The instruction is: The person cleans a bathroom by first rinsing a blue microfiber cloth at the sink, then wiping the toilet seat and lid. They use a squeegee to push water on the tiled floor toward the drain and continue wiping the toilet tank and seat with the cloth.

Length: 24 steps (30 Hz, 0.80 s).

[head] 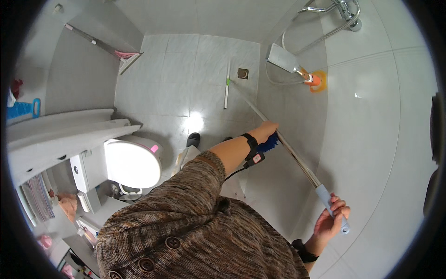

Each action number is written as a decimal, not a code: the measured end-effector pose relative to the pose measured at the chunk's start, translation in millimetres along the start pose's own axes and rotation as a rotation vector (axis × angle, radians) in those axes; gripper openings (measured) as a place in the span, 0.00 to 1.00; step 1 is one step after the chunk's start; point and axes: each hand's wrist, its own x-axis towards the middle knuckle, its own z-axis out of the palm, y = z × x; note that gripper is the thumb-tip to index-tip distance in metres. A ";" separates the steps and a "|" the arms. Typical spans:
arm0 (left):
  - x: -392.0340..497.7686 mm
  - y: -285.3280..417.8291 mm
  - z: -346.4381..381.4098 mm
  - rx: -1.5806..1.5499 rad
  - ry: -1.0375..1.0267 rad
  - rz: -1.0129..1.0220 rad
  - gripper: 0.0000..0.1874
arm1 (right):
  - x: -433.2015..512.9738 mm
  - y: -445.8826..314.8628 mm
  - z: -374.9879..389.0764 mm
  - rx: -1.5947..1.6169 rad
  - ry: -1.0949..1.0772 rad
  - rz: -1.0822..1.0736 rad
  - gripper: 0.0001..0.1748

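Note:
A floor squeegee with a long metal pole (300, 158) slants from the wall on the right down to the grey tiled floor. My left hand (268, 129) is closed around the middle of that pole. My right hand (333, 217) grips the light blue plastic handle (324, 196) at its upper end. On the floor lies the narrow squeegee blade (226, 96) with a green joint, just beside a square floor drain (243, 73). Behind my left hand shows a blue shaggy thing (268, 143), partly hidden. A small black box (255, 159) on a cable hangs below my left wrist.
At left stands a white toilet (132, 164), its lid down, beside a white cabinet panel (69, 136). A second, pink-and-white squeegee (128, 60) leans in the far left corner. A shower head (283, 58) and mixer tap (343, 10) are on the right wall.

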 end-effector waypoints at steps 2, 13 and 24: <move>-25.7 -2.1 -15.3 -0.074 0.021 -0.049 0.17 | -13.6 -11.7 4.4 -0.105 0.067 0.058 0.16; -131.5 -101.7 -75.6 -0.323 -0.205 -0.107 0.11 | -177.0 -89.7 41.5 -0.191 0.152 0.491 0.31; -132.3 -242.0 -88.4 0.038 -0.026 -0.161 0.15 | -298.7 -53.2 41.7 -0.844 -0.121 1.223 0.26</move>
